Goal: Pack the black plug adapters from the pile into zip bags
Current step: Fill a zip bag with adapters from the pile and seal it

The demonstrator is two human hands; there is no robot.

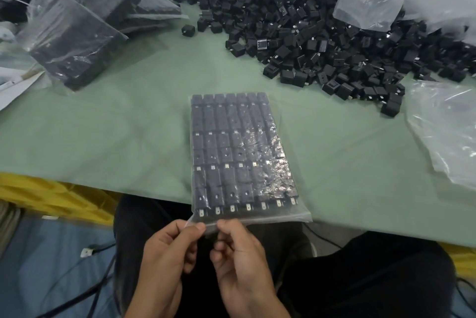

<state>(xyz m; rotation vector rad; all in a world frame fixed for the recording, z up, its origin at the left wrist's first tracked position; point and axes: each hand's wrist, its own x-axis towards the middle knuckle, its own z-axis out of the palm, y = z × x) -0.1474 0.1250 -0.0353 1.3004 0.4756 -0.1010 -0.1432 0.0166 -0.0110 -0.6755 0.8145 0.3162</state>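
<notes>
A clear zip bag [239,153] lies flat on the green table, filled with neat rows of black plug adapters, its open end hanging over the near edge. My left hand [167,253] and my right hand [239,258] both pinch that open end close together near its left corner. A large loose pile of black plug adapters [322,29] spreads across the far right of the table.
Several filled bags [77,26] are stacked at the far left. Empty clear bags lie at the right [445,132] and on top of the pile [371,1]. A yellow crate [51,196] sits below the table edge [103,183], with cables on the blue floor.
</notes>
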